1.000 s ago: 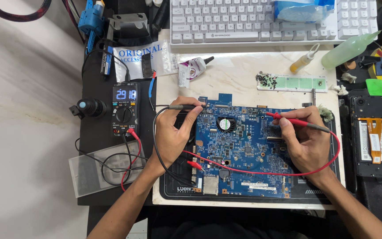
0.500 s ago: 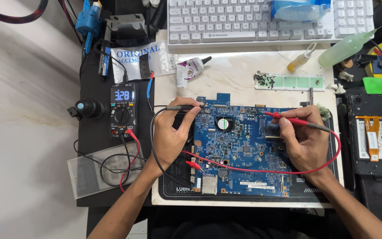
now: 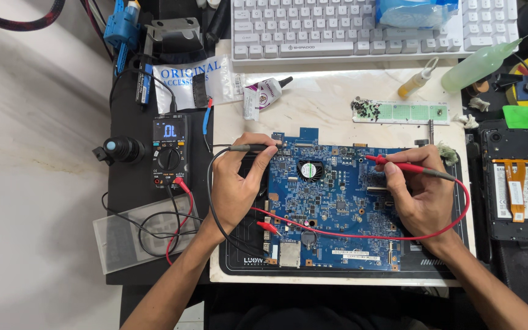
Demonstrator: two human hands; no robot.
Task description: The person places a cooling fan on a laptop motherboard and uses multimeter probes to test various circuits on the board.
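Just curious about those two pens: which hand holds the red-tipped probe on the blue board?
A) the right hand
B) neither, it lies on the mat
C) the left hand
A: the right hand grips the red probe, tip on the blue circuit board.

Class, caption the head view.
Left hand and right hand press black probe and red probe onto blue circuit board.

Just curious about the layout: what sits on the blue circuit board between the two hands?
In the head view, between the left hand and right hand lies bare blue circuit board with a small round black fan.
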